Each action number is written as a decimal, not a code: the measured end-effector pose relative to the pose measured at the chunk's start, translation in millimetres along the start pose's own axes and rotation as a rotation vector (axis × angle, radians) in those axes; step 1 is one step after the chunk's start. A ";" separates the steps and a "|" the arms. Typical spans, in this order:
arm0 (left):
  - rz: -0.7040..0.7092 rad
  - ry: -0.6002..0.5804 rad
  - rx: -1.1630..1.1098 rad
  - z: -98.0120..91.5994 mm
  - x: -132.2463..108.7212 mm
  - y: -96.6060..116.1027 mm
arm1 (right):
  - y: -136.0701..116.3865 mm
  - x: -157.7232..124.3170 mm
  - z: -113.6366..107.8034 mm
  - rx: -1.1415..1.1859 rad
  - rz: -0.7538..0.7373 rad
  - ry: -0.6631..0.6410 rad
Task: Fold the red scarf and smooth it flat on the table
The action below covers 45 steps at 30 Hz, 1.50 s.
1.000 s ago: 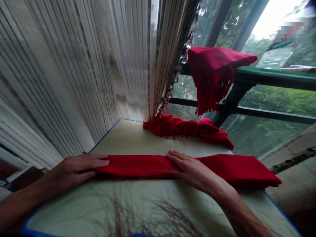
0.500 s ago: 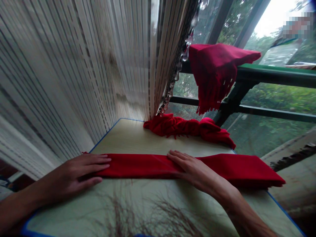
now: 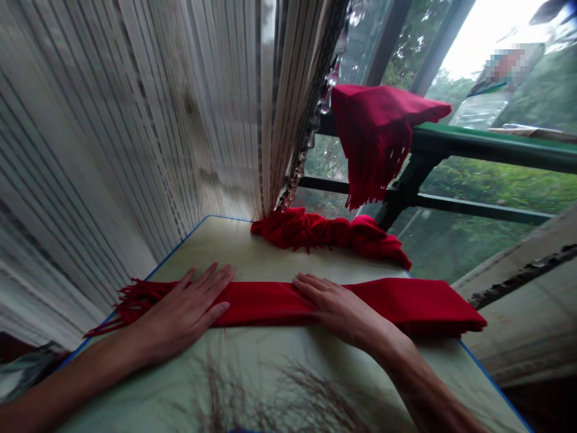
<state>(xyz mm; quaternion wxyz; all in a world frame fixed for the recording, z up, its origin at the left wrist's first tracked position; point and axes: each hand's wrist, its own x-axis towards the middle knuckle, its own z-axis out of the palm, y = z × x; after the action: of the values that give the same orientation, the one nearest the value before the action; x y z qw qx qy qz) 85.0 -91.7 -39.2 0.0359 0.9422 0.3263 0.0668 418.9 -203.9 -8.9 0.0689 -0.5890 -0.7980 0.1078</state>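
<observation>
A long red scarf [image 3: 265, 299], folded into a narrow band, lies across the pale table [image 3: 252, 385]. Its fringed end [image 3: 128, 299] shows at the left edge, and its right end hangs past the table's right edge. My left hand [image 3: 187, 310] rests flat on the scarf near the fringe, fingers spread and open. My right hand [image 3: 336, 304] lies flat on the middle of the band, fingers stretched out.
A crumpled red scarf [image 3: 329, 234] lies at the table's far edge. Another red fringed scarf [image 3: 376, 135] hangs over a green railing [image 3: 496, 144] by the window. A striped curtain [image 3: 135, 132] hangs close at the left and back. The table has a blue rim.
My left hand has slid rightward and turned along the scarf, uncovering the fringed left end. My right hand stays in place on the middle. The view has shifted slightly.
</observation>
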 end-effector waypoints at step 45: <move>-0.216 -0.160 -0.606 -50.4 35.7 -37.8 | 47.2 3.7 -6.0 -0.001 0.219 0.322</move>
<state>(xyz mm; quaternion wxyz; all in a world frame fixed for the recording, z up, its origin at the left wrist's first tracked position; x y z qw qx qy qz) 82.2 -38.7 10.1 0.3467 0.8510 0.3858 0.0825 462.9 -186.5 -15.1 0.1831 -0.6819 -0.7079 0.0187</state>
